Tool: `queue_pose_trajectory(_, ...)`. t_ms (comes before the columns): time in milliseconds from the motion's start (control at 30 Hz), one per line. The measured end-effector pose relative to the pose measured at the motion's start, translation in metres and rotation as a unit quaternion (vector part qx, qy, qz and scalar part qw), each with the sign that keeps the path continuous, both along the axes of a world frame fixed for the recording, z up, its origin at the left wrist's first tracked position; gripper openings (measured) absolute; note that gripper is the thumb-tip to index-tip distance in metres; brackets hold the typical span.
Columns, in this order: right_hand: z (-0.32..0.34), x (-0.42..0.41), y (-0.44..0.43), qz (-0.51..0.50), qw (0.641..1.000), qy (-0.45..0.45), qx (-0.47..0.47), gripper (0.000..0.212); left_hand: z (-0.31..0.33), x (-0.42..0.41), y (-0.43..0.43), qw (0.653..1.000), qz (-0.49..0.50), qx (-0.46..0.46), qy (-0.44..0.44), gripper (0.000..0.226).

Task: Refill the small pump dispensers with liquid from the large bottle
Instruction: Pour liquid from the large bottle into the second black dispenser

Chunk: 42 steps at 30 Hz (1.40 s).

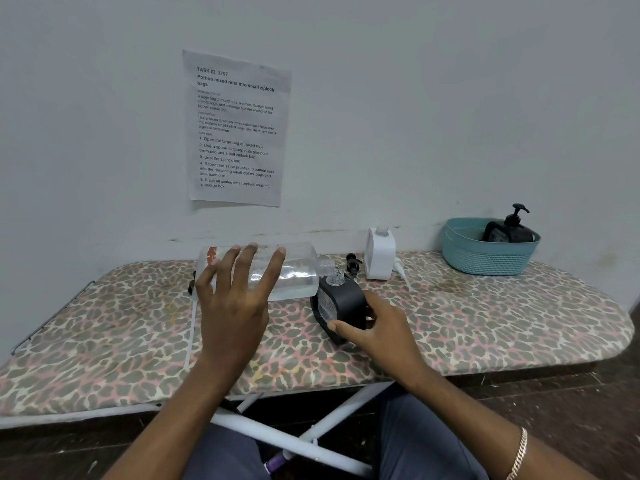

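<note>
You are mid-pour: the large clear plastic bottle (pixel 263 271), gripped sideways in your left hand (pixel 235 299), has its mouth just above the open neck of the small black dispenser (pixel 341 306), which your right hand (pixel 377 327) steadies on the leopard-print board (pixel 485 317). Next, I judge, tip gently. A white dispenser (pixel 380 252) waits farther back, and a teal basket (pixel 485 258) sits far right.

Left hand (pixel 235 299) raised, fingers (pixel 273 268) spread in a grasp; right hand (pixel 377 327) lower, fingers curled.
</note>
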State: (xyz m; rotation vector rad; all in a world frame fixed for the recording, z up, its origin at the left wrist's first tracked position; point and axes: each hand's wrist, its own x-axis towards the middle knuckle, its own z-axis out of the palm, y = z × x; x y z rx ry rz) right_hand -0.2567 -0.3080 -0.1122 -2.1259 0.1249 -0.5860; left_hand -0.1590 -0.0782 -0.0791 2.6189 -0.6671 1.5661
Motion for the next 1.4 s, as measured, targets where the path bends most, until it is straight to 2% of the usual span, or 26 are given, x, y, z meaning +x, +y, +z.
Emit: queue_pose_trajectory(1400,0.0006,-0.0004,0.0002,0.002,1.0,-0.004,-0.002,0.052,0.0003,-0.0001,0.0007,1.0,-0.006,-0.003,0.002,0.093)
